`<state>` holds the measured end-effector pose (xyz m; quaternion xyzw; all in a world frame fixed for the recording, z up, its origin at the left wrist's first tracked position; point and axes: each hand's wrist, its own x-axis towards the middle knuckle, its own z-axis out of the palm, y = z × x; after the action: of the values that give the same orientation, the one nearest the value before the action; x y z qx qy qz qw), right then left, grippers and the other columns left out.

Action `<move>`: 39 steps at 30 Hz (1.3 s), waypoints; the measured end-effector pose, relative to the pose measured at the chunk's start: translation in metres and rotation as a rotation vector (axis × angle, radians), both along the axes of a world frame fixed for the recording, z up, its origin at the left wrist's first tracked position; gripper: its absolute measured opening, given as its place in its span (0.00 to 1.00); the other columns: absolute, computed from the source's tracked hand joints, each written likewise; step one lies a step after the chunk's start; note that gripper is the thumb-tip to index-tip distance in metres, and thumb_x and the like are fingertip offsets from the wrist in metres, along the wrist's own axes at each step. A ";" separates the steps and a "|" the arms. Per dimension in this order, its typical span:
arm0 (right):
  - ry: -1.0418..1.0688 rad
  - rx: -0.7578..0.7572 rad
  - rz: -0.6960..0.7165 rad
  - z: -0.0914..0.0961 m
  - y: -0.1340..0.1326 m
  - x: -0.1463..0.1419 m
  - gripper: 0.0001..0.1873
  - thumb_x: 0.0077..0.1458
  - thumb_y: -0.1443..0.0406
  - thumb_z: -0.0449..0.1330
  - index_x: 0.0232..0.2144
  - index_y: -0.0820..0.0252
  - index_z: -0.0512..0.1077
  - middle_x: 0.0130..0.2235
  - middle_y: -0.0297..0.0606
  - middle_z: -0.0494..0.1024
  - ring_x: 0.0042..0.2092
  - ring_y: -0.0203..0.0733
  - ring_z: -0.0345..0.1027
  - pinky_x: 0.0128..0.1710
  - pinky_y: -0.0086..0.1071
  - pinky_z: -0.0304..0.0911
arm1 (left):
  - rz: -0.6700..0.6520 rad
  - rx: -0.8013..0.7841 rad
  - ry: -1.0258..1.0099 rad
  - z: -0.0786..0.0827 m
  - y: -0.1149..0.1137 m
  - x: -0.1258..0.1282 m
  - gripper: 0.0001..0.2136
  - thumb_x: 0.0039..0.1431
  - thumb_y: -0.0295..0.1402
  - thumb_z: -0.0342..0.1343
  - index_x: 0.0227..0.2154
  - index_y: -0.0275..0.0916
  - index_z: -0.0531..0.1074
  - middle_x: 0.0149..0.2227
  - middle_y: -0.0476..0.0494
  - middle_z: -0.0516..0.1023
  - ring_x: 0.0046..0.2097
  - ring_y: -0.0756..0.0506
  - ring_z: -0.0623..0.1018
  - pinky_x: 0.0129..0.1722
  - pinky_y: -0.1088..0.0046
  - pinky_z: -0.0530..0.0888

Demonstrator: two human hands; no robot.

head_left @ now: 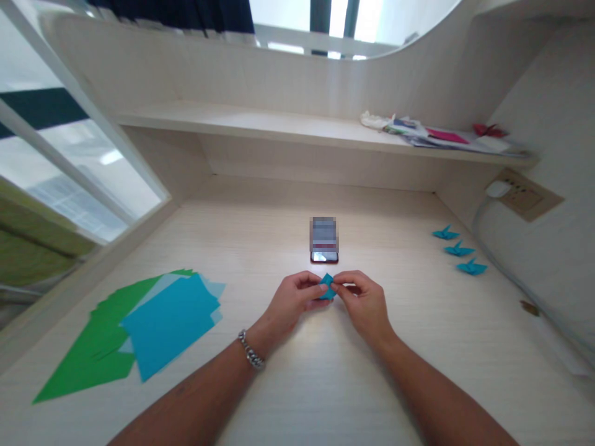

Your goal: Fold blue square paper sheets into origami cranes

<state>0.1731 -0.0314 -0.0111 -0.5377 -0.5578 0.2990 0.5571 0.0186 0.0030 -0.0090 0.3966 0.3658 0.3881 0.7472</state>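
Note:
A small piece of folded blue paper (327, 280) is held between my two hands, just above the desk. My left hand (297, 299) is closed on its left side, the thumb lying across the front. From the right, my right hand (365, 301) pinches the edge of the same paper between thumb and fingers. The fingers hide part of its folds. Just beyond the hands lies a phone (324, 256) with a blurred screen. Over at the right rest three folded blue paper cranes, the nearest crane (471, 267) lowest in the row.
Blue sheets (171, 325) overlap green sheets (88, 353) on the desk at left. A shelf (260, 127) runs across the back, bearing papers (446, 136) at its right end. A white cable (493, 248) hangs from the wall socket (530, 195) along the right side.

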 end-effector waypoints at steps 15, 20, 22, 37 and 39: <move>-0.050 -0.001 0.029 0.003 -0.001 0.001 0.06 0.51 0.68 0.58 0.30 0.57 0.76 0.33 0.36 0.77 0.37 0.41 0.71 0.36 0.33 0.68 | -0.046 -0.067 -0.094 0.007 -0.002 0.000 0.08 0.50 0.32 0.61 0.29 0.33 0.72 0.31 0.41 0.76 0.33 0.46 0.77 0.41 0.61 0.74; -0.046 0.011 0.052 0.003 0.000 0.002 0.06 0.51 0.69 0.58 0.30 0.57 0.76 0.35 0.37 0.77 0.38 0.41 0.71 0.37 0.33 0.67 | -0.023 -0.068 -0.076 0.007 -0.001 0.000 0.07 0.50 0.32 0.61 0.29 0.33 0.71 0.30 0.41 0.76 0.33 0.45 0.78 0.40 0.60 0.75; -0.048 0.010 0.058 0.003 0.000 0.002 0.06 0.51 0.69 0.58 0.30 0.57 0.76 0.35 0.37 0.77 0.38 0.41 0.71 0.37 0.33 0.67 | -0.008 -0.064 -0.061 0.006 -0.001 0.000 0.07 0.50 0.31 0.61 0.28 0.33 0.71 0.30 0.42 0.76 0.33 0.46 0.77 0.41 0.60 0.75; 0.172 -0.171 0.146 -0.001 0.006 0.005 0.09 0.48 0.60 0.62 0.30 0.60 0.74 0.31 0.38 0.77 0.33 0.41 0.71 0.34 0.33 0.67 | -0.029 -0.024 -0.029 0.006 0.000 -0.002 0.08 0.48 0.31 0.63 0.29 0.33 0.72 0.32 0.42 0.76 0.35 0.46 0.77 0.42 0.63 0.74; 0.262 -0.219 0.178 0.001 0.007 0.007 0.10 0.47 0.59 0.63 0.29 0.60 0.74 0.30 0.37 0.77 0.32 0.40 0.70 0.34 0.34 0.68 | -0.041 -0.025 -0.032 0.006 0.000 -0.002 0.08 0.48 0.31 0.64 0.29 0.33 0.73 0.32 0.42 0.76 0.36 0.46 0.77 0.42 0.63 0.74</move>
<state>0.1797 -0.0246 -0.0103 -0.5001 -0.4901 0.4732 0.5345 0.0162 0.0032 -0.0033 0.3884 0.3506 0.3745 0.7655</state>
